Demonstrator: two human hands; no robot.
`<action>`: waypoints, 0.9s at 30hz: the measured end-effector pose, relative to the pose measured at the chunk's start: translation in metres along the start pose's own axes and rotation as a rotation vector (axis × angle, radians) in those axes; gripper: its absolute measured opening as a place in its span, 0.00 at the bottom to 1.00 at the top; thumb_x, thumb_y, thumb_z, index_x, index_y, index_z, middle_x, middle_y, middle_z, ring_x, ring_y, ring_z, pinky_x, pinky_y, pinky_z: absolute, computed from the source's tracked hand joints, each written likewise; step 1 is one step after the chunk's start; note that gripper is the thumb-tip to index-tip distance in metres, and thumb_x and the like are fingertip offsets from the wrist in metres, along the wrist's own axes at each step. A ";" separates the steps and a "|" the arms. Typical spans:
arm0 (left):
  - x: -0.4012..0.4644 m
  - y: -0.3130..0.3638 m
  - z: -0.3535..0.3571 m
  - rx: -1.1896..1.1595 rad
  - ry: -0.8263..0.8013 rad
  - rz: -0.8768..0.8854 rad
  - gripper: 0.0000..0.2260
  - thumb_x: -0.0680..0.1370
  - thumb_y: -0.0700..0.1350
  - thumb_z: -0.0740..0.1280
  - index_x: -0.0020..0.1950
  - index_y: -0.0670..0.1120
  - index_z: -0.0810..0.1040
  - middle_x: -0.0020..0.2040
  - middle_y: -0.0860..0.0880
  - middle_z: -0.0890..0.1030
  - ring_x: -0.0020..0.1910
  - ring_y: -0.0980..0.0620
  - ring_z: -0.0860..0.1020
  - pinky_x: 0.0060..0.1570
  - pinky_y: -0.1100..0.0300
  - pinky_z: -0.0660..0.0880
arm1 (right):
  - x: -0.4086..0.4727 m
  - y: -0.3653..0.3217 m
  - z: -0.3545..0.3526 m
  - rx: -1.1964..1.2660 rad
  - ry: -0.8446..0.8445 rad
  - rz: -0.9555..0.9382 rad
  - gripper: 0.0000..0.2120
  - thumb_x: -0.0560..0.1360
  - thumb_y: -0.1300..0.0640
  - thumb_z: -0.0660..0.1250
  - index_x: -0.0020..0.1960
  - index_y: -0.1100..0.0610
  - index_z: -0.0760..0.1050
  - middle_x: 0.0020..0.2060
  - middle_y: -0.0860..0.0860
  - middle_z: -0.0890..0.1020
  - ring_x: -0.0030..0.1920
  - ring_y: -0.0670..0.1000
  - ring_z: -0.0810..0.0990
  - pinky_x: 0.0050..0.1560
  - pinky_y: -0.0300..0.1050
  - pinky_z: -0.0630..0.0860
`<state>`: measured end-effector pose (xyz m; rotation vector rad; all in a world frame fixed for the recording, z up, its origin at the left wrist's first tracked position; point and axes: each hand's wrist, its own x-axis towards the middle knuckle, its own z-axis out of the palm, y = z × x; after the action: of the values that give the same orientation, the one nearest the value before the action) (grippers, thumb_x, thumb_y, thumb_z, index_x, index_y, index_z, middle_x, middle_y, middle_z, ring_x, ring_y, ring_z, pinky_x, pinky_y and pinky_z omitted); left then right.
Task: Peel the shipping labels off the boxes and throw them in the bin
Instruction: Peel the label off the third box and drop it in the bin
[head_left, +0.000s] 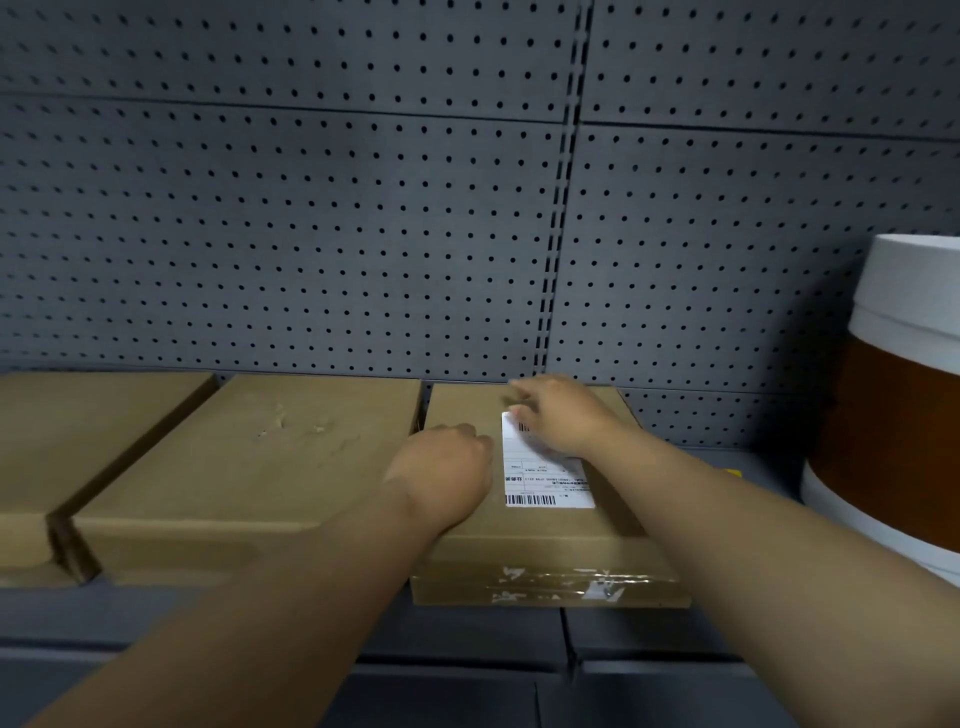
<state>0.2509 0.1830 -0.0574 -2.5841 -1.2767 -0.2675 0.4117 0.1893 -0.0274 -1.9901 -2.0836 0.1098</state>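
Three flat cardboard boxes lie side by side on a grey shelf. The right box (545, 540) carries a white shipping label (540, 483) with a barcode on its top. My right hand (566, 415) rests on the label's far end, fingers at its top left corner; whether a corner is pinched is hidden. My left hand (447, 478) presses down on the box top just left of the label, fingers curled. The middle box (249, 457) shows torn patches on its top and no label. The left box (78, 431) is bare.
A grey pegboard wall (363, 234) rises behind the boxes. A large white bucket with a brown band (893, 415) stands at the right on the shelf. The grey shelf edge (467, 639) runs below the boxes. No bin is in view.
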 end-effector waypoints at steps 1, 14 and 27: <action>0.000 0.000 0.000 0.003 0.001 -0.001 0.12 0.80 0.43 0.54 0.53 0.41 0.75 0.51 0.42 0.78 0.46 0.42 0.77 0.40 0.54 0.71 | 0.004 -0.009 0.000 -0.022 -0.087 -0.011 0.19 0.80 0.51 0.59 0.69 0.53 0.69 0.68 0.52 0.73 0.68 0.54 0.71 0.68 0.51 0.66; 0.001 -0.001 0.005 -0.001 0.003 -0.007 0.11 0.79 0.42 0.55 0.53 0.42 0.75 0.50 0.43 0.78 0.46 0.43 0.77 0.43 0.52 0.73 | 0.002 -0.005 -0.021 0.198 -0.117 -0.058 0.08 0.72 0.60 0.71 0.51 0.56 0.79 0.42 0.48 0.78 0.43 0.47 0.76 0.42 0.37 0.71; 0.001 -0.002 0.007 -0.024 0.029 0.002 0.11 0.79 0.43 0.54 0.52 0.42 0.75 0.50 0.43 0.78 0.46 0.43 0.77 0.44 0.51 0.73 | -0.011 -0.026 -0.006 0.028 0.015 -0.063 0.07 0.76 0.63 0.63 0.48 0.62 0.80 0.46 0.54 0.84 0.48 0.54 0.80 0.52 0.46 0.76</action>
<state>0.2497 0.1869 -0.0635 -2.5919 -1.2693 -0.3206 0.3876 0.1764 -0.0172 -1.9017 -2.1210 0.1119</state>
